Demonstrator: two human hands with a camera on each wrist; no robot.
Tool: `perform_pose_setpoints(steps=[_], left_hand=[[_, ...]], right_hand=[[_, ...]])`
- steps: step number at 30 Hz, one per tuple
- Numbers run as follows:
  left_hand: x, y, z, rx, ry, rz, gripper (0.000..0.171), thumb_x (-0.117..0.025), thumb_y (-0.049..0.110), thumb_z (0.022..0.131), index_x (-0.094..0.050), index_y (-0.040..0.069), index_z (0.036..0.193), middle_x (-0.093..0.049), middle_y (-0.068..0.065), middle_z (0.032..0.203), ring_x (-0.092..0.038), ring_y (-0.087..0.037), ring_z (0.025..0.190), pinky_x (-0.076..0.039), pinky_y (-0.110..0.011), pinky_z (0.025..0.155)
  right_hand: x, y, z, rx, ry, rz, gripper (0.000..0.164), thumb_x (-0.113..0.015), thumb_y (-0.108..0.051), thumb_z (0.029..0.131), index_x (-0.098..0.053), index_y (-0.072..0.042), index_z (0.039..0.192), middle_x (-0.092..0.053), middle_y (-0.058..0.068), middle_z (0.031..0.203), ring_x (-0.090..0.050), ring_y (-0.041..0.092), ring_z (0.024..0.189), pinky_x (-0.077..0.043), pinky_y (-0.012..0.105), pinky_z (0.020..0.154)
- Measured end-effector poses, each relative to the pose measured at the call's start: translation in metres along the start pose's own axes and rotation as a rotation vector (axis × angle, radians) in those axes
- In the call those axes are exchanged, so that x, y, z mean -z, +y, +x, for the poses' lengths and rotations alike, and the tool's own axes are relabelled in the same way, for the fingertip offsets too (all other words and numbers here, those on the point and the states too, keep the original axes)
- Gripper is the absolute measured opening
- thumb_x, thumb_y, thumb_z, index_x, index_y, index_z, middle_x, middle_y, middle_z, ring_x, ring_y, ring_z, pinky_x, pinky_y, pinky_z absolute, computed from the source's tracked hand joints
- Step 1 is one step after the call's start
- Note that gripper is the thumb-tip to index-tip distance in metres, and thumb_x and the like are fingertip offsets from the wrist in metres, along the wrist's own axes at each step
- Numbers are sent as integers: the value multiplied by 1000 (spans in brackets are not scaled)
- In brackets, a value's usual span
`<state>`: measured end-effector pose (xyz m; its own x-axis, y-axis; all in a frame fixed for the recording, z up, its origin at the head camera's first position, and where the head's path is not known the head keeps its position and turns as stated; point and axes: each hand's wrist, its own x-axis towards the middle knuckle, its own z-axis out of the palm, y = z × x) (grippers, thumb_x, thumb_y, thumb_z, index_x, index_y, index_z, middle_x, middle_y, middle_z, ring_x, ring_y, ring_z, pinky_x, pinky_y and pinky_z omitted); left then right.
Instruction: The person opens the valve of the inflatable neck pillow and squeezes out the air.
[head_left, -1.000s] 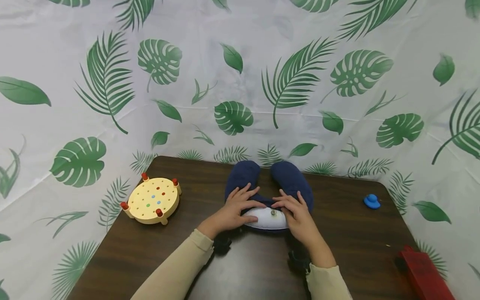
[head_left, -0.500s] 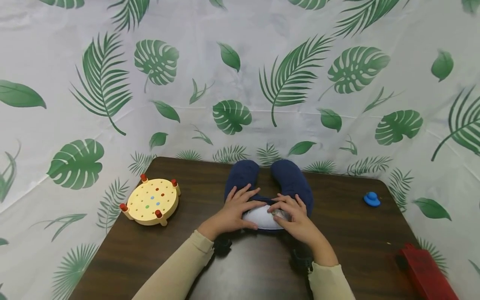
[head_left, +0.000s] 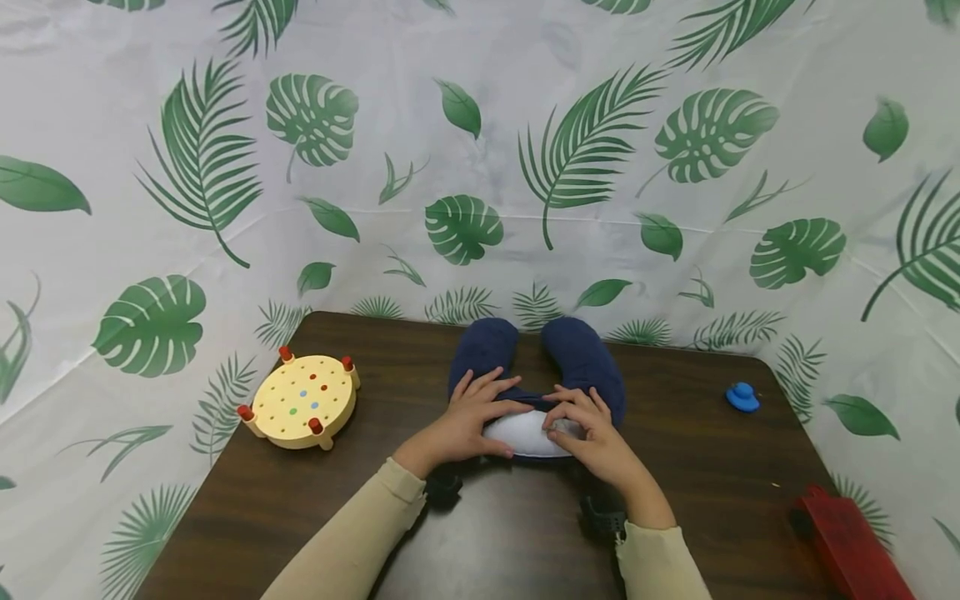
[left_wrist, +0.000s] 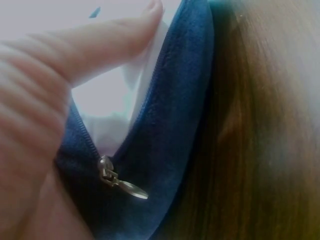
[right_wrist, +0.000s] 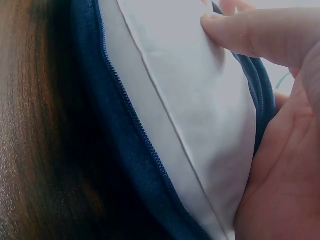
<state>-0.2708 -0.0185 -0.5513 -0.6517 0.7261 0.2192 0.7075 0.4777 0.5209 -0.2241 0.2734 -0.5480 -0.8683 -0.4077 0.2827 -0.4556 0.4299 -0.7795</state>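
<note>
A navy U-shaped neck pillow lies on the table, its curved part nearest me. Its unzipped cover bares a white inner cushion. My left hand rests on the pillow's left side, fingers spread over the cover and thumb on the white cushion. Below that thumb, the left wrist view has a metal zipper pull at the end of the opening. My right hand is on the right side, thumb and forefinger pinching at the cushion's small air valve, which they hide.
A round yellow pegboard with red-tipped legs stands at the table's left. Toward the right are a small blue hat-shaped piece and a red object near the edge. A leaf-patterned cloth hangs behind the table.
The right thumb and forefinger have closed in over the valve, which showed uncovered a second ago. The left hand has stayed in about the same place.
</note>
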Motion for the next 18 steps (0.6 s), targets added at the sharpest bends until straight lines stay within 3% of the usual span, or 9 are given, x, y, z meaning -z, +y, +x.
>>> perform_pose_setpoints(steps=[9, 18], left_hand=[[0, 0, -2, -14, 9, 12, 74, -90, 46, 88, -61, 37, 155, -35, -2, 179, -14, -32, 171, 0, -72, 132], [-1, 2, -2, -12, 23, 9, 72, -90, 46, 88, -63, 37, 154, -36, 0, 179, -16, -32, 171, -1, -71, 132]], right_hand=[[-3, 3, -1, 24, 47, 12, 20, -88, -14, 91, -74, -28, 97, -67, 13, 141, -43, 45, 154, 9, 78, 125], [1, 11, -2, 31, 121, 43, 24, -83, -5, 95, -67, -22, 91, -74, 13, 137, -53, 46, 149, 1, 78, 128]])
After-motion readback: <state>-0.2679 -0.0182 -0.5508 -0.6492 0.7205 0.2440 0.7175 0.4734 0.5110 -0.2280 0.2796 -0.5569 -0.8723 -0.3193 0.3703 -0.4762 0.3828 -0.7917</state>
